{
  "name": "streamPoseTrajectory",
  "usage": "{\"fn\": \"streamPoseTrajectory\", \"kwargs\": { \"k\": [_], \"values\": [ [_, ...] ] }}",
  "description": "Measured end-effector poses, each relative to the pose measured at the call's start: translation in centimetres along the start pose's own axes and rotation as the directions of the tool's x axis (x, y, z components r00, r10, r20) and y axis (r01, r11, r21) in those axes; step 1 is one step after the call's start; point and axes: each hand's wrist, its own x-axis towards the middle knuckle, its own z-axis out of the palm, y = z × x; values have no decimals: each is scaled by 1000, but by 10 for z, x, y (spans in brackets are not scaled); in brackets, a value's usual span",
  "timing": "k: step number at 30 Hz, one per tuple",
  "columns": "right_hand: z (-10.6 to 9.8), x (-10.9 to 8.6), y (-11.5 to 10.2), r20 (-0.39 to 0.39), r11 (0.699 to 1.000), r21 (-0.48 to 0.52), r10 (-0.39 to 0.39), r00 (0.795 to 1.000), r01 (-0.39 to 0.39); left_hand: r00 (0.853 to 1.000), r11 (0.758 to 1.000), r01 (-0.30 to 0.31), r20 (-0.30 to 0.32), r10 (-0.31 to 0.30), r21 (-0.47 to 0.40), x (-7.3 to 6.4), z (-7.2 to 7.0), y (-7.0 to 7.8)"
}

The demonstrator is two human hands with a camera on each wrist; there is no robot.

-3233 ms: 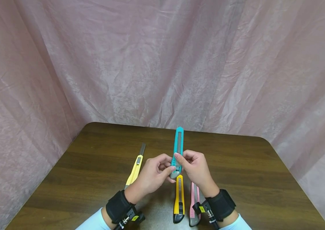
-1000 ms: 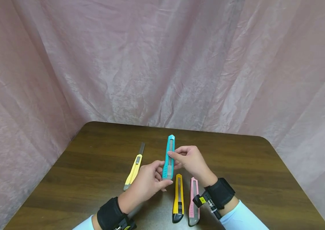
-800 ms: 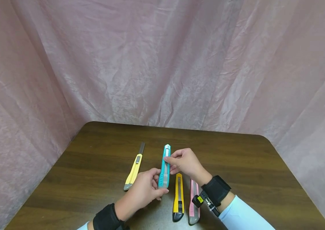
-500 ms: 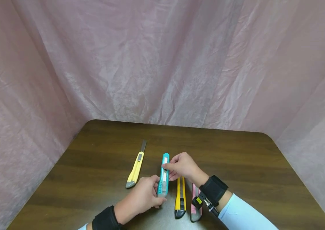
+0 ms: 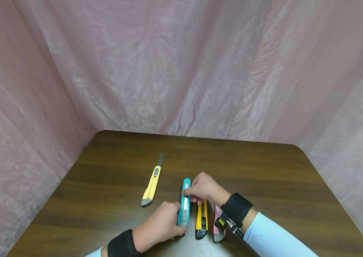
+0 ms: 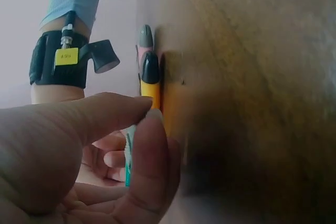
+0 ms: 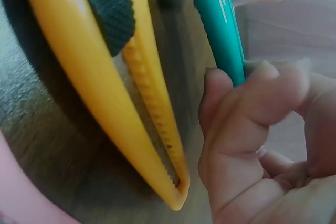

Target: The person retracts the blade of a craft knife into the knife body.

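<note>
A teal box cutter (image 5: pixel 185 203) lies low over the table between both hands, its tip pointing away from me. My left hand (image 5: pixel 162 222) grips the rear end, thumb at the bottom and fingers along the left side. Farther up the body, my right hand (image 5: pixel 205 188) pinches the cutter between thumb and fingers. In the right wrist view the teal cutter (image 7: pixel 216 22) runs down into the right fingertips. An orange-yellow box cutter (image 5: pixel 202 221) with a black end lies just right of it, its front end partly hidden by the right hand.
A pink box cutter (image 5: pixel 218 225) with a grey end lies beneath the right wrist strap. To the left is a pale yellow box cutter (image 5: pixel 152 185), blade extended. All are on the brown wooden table (image 5: pixel 249 167), with a pink curtain (image 5: pixel 181 71) behind.
Both hands have brought the teal box cutter down and toward me, after moving it left from above the orange-yellow cutter. The right hand now covers that cutter's front end.
</note>
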Motion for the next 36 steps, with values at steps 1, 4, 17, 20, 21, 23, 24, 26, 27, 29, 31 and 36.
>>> {"fn": "streamPoseTrajectory", "kwargs": {
  "k": [1, 4, 17, 20, 21, 23, 24, 26, 27, 29, 31, 36],
  "values": [
    [0, -1, 0, 0, 1000, -25, -8, 1000, 8, 1000, 1000, 0, -3, 0, 26, 0, 0, 1],
    [1, -1, 1, 6, 995, -96, -21, 1000, 21, 1000, 996, 8, 1, -8, 87, 0, 2, 3],
    [3, -1, 2, -5, 945, -324, -57, 998, 52, 998, 981, 49, 32, -56, 190, 1, 7, 10],
    [4, -1, 3, -17, 930, -362, -72, 997, 60, 998, 976, 42, 32, -50, 214, 1, 8, 9],
    [4, -1, 3, -22, 926, -373, -72, 997, 59, 998, 974, 41, 29, -49, 223, 1, 8, 9],
    [5, -1, 2, -33, 917, -396, -68, 997, 50, 999, 971, 36, 22, -42, 237, 0, 8, 9],
    [6, -1, 1, -37, 913, -406, -67, 997, 46, 999, 970, 35, 21, -41, 240, 0, 8, 9],
    [7, -1, 0, -47, 904, -425, -68, 997, 42, 999, 969, 36, 17, -42, 246, -1, 8, 10],
    [8, -1, 0, -52, 899, -435, -69, 996, 40, 999, 968, 37, 19, -43, 248, -1, 8, 11],
    [8, -1, -1, -60, 894, -447, -74, 995, 40, 998, 968, 46, 29, -55, 246, -1, 7, 11],
    [9, -1, -1, -66, 888, -458, -78, 995, 40, 997, 968, 56, 38, -67, 244, 0, 7, 11],
    [9, 0, -1, -74, 870, -490, -90, 993, 43, 996, 969, 62, 47, -75, 241, 0, 7, 10]
  ]
}}
